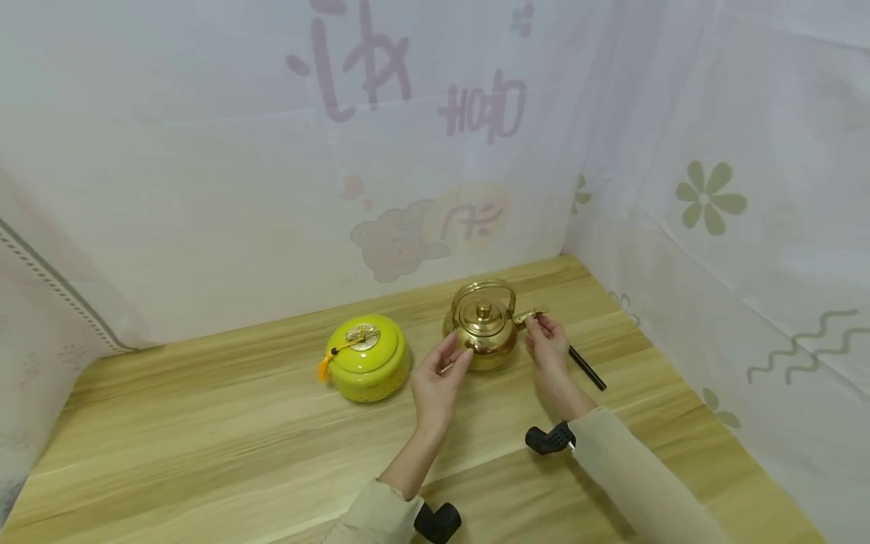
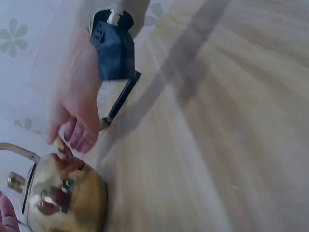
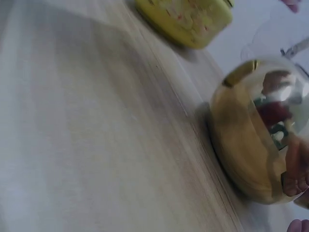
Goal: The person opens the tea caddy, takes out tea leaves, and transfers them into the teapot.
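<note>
A shiny gold teapot (image 1: 484, 332) with a round lid knob and a raised hoop handle stands on the wooden table, its spout to the right. My left hand (image 1: 435, 381) is at its near left side, thumb and forefinger spread apart, holding nothing. At the spout is my right hand (image 1: 549, 344), its fingertips touching or very near the metal; whether they pinch it, I cannot tell. In the left wrist view the right hand (image 2: 79, 108) hangs over the spout with bent fingers. Behind it lies a thin black stick (image 1: 587, 369) with a gold-coloured end.
A glossy yellow lidded jar (image 1: 370, 370) with an orange tassel stands left of the teapot. The wood-grain table (image 1: 224, 423) meets pale printed curtains (image 1: 204, 189) at the back and sides. Black wrist cameras (image 1: 550, 438) hang below both sleeves.
</note>
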`<control>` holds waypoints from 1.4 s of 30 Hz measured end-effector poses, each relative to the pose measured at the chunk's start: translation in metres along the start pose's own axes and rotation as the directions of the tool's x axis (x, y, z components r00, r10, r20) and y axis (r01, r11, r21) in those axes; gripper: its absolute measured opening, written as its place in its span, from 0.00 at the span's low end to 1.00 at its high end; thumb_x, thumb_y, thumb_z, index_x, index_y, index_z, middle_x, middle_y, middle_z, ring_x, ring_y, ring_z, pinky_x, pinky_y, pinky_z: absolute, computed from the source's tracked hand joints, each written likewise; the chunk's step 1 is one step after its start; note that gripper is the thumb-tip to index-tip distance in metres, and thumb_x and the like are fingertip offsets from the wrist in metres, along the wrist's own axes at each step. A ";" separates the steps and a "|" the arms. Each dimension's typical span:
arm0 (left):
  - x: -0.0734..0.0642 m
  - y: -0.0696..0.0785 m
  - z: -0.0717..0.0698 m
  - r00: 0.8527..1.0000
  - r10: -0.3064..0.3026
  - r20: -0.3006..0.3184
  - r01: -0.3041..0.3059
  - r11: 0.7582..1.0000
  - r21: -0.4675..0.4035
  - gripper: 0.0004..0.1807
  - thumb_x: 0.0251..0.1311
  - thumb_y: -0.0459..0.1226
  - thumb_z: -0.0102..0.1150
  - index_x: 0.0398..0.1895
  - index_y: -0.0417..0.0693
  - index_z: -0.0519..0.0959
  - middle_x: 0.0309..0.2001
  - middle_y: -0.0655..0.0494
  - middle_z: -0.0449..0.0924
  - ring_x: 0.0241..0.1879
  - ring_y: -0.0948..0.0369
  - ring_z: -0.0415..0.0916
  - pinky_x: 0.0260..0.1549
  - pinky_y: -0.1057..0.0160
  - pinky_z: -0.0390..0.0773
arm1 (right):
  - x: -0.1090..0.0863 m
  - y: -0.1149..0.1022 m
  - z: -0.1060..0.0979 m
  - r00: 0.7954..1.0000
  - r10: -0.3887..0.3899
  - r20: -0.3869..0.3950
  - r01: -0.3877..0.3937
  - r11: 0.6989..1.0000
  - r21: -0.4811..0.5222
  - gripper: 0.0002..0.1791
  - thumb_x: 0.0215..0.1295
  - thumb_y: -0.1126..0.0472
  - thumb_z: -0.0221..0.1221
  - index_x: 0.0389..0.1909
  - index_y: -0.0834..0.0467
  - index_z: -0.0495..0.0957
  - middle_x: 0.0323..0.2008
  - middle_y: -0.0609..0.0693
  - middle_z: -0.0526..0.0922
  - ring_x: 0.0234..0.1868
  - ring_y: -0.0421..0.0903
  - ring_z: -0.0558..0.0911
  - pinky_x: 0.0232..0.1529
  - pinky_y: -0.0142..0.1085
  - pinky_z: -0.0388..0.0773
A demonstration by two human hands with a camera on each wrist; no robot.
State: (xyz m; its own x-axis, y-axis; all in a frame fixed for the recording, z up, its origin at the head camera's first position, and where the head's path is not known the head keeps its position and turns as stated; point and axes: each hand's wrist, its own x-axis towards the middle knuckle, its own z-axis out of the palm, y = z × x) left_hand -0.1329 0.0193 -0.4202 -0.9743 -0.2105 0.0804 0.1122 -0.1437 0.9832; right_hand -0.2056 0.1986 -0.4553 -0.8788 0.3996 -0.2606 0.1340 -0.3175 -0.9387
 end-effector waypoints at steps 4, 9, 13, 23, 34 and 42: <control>0.013 0.001 0.018 1.000 -0.016 -0.016 0.016 0.999 0.027 0.21 0.54 0.33 0.66 0.53 0.37 0.78 0.51 0.43 0.80 0.42 0.56 0.80 0.37 0.76 0.79 | 0.009 0.005 0.006 1.000 0.001 -0.028 0.000 0.999 0.035 0.14 0.65 0.58 0.58 0.47 0.56 0.67 0.36 0.44 0.70 0.36 0.36 0.73 0.45 0.30 0.75; 0.021 0.008 0.032 1.000 -0.009 -0.028 0.010 0.998 0.060 0.21 0.54 0.32 0.65 0.52 0.34 0.77 0.51 0.40 0.79 0.40 0.54 0.80 0.31 0.78 0.77 | 0.014 0.011 0.009 1.000 -0.016 -0.021 0.016 1.000 0.011 0.11 0.66 0.58 0.58 0.44 0.57 0.68 0.34 0.44 0.72 0.34 0.35 0.75 0.42 0.28 0.77; 0.031 -0.004 0.040 0.999 0.015 -0.037 -0.011 0.995 0.103 0.22 0.54 0.32 0.66 0.53 0.33 0.77 0.49 0.40 0.80 0.35 0.59 0.81 0.28 0.78 0.76 | 0.014 0.013 0.011 0.998 -0.061 -0.022 0.061 0.998 -0.009 0.12 0.66 0.58 0.57 0.45 0.59 0.69 0.32 0.43 0.72 0.31 0.34 0.74 0.32 0.24 0.75; 0.042 -0.008 0.054 0.999 0.013 -0.036 -0.007 0.989 0.149 0.24 0.55 0.34 0.65 0.56 0.34 0.75 0.39 0.45 0.85 0.30 0.59 0.82 0.20 0.77 0.74 | 0.014 0.016 0.009 0.994 -0.109 -0.011 0.108 0.993 -0.038 0.10 0.67 0.59 0.56 0.43 0.59 0.69 0.31 0.43 0.69 0.28 0.32 0.72 0.31 0.23 0.74; 0.049 -0.011 0.060 0.995 0.055 -0.078 -0.035 0.969 0.244 0.22 0.54 0.33 0.66 0.54 0.37 0.77 0.27 0.47 0.84 0.20 0.70 0.73 0.15 0.76 0.68 | 0.015 0.018 0.010 0.991 -0.133 -0.001 0.133 0.991 -0.024 0.09 0.65 0.59 0.57 0.39 0.59 0.69 0.30 0.44 0.70 0.27 0.33 0.72 0.29 0.23 0.74; 0.053 -0.007 0.064 0.993 0.067 -0.096 -0.026 0.924 0.381 0.20 0.54 0.36 0.66 0.51 0.40 0.80 0.31 0.50 0.85 0.21 0.66 0.74 0.19 0.72 0.72 | 0.015 0.018 0.008 0.991 -0.134 0.000 0.134 0.990 -0.046 0.10 0.66 0.58 0.57 0.40 0.60 0.69 0.30 0.44 0.70 0.27 0.33 0.72 0.27 0.22 0.74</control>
State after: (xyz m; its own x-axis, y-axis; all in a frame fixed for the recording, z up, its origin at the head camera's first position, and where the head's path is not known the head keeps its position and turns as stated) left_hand -0.1983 0.0715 -0.4126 -0.9412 -0.3118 0.1304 0.0543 0.2413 0.9689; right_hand -0.2199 0.1920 -0.4741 -0.8888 0.4387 -0.1326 0.0363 -0.2210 -0.9746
